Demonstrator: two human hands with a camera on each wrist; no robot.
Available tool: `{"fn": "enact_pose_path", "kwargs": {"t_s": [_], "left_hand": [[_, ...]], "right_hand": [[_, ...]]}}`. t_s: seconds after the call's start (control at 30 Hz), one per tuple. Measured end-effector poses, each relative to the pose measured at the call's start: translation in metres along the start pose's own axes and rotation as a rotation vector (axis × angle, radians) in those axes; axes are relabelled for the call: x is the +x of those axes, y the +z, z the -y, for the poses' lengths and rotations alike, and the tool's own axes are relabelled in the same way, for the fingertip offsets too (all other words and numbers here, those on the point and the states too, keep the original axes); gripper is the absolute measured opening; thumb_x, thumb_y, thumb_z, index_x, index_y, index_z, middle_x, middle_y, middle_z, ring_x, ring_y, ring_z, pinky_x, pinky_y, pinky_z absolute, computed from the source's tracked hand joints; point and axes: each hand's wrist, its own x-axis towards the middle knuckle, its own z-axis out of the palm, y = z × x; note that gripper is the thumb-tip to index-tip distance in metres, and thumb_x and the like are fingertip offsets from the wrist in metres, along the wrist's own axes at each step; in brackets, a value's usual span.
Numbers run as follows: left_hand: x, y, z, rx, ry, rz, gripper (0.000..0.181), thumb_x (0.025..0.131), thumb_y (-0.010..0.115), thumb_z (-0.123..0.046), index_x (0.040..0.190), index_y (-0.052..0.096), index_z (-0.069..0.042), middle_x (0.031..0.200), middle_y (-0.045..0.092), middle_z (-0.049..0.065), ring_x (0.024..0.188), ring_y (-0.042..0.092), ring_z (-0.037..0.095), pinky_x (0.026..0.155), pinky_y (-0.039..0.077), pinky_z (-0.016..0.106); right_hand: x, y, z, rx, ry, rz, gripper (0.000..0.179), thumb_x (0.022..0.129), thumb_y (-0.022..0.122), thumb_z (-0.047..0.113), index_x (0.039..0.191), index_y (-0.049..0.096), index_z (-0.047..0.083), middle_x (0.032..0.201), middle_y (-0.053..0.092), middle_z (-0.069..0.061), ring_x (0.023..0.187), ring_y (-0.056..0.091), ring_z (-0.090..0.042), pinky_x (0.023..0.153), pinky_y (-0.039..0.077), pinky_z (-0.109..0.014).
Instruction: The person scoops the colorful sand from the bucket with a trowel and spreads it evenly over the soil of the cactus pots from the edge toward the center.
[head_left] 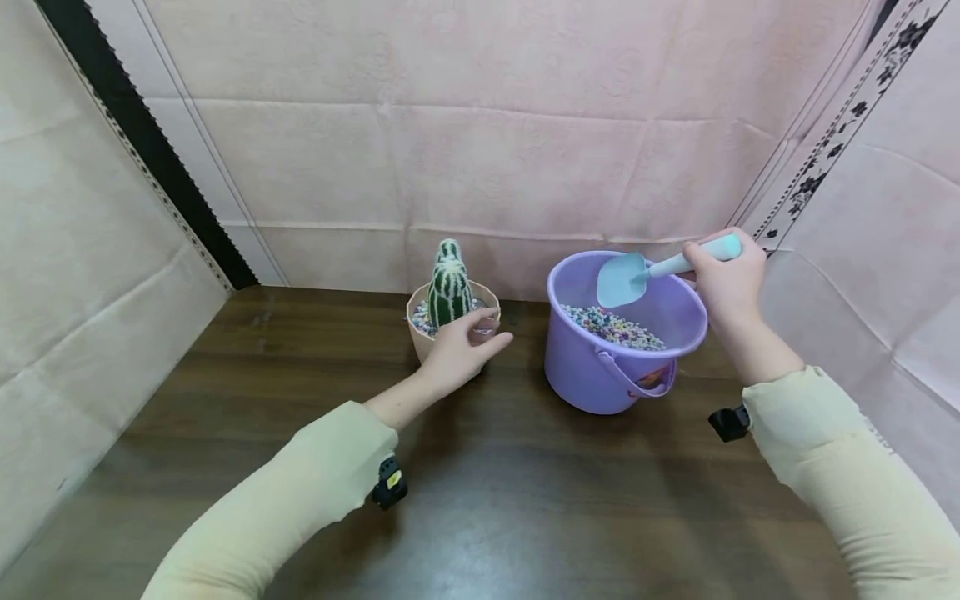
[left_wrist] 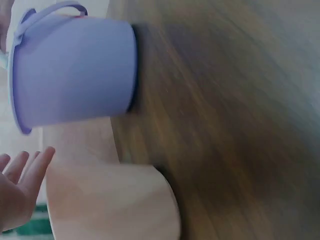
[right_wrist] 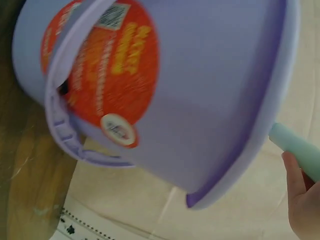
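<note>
In the head view, a green-and-white striped cactus (head_left: 450, 287) stands in a beige flowerpot (head_left: 422, 343) with small pebbles around its base. My left hand (head_left: 461, 346) is in front of the pot's right side, fingers apart and holding nothing; whether it touches the rim I cannot tell. My right hand (head_left: 727, 275) grips the handle of a light blue toy shovel (head_left: 622, 280). The shovel's blade is tilted over the purple bucket (head_left: 592, 371), above the multicoloured pebbles (head_left: 615, 327) inside. The left wrist view shows the left fingers (left_wrist: 36, 172) spread beside the flowerpot (left_wrist: 115, 200).
The bucket's handle (head_left: 626, 379) hangs down at its front, and an orange label (right_wrist: 112, 65) is on its side. Bucket and pot stand on a dark wooden table (head_left: 480, 508). Pale cloth walls (head_left: 450, 158) enclose the back and both sides.
</note>
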Motion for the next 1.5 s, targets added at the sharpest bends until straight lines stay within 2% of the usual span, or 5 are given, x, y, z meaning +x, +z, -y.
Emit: {"fn": "enact_pose_path", "kwargs": {"t_s": [0.3,0.6,0.87,1.23,1.5], "left_hand": [[0.032,0.036,-0.01,-0.017,-0.081,0.025,0.063,0.09,0.061,-0.037,0.144,0.036,-0.016,0.131,0.057,0.012,0.107,0.061,0.026,0.093,0.05,0.036],[0.052,0.054,-0.02,-0.056,-0.098,-0.01,0.064,0.089,0.062,-0.037,0.144,0.038,-0.015,0.135,0.055,0.008,0.108,0.062,0.023,0.089,0.053,0.031],[0.056,0.061,-0.029,-0.292,-0.169,0.008,0.061,0.089,0.064,-0.024,0.143,0.039,-0.013,0.133,0.055,0.011,0.106,0.063,0.025,0.075,0.058,0.031],[0.06,0.068,-0.029,-0.436,-0.218,-0.02,0.06,0.087,0.066,-0.018,0.141,0.042,-0.013,0.134,0.055,0.014,0.106,0.063,0.027,0.072,0.059,0.034],[0.06,0.067,-0.031,-0.49,-0.246,-0.016,0.06,0.085,0.068,-0.016,0.141,0.043,-0.013,0.134,0.054,0.014,0.11,0.061,0.027,0.075,0.058,0.037]], "right_hand": [[0.001,-0.009,-0.027,-0.588,-0.158,0.089,0.01,0.079,0.063,0.018,0.075,0.055,0.015,0.055,0.046,0.026,0.056,0.049,0.003,0.052,0.042,-0.011],[-0.008,0.0,-0.037,-0.737,-0.304,0.306,0.013,0.077,0.065,0.014,0.075,0.057,0.004,0.054,0.051,0.013,0.056,0.049,-0.011,0.049,0.039,-0.022],[-0.013,0.001,-0.029,-0.652,-0.191,0.427,0.014,0.081,0.064,0.013,0.078,0.054,0.003,0.06,0.055,0.009,0.055,0.062,-0.008,0.05,0.049,-0.021],[-0.015,-0.001,-0.029,-0.423,-0.031,0.395,0.01,0.083,0.059,0.01,0.077,0.052,0.006,0.064,0.054,0.01,0.053,0.063,-0.002,0.056,0.056,-0.022],[-0.013,0.001,-0.03,-0.016,0.137,0.283,0.02,0.082,0.058,-0.001,0.068,0.053,0.011,0.062,0.055,0.005,0.052,0.065,-0.008,0.055,0.057,-0.026]]}}
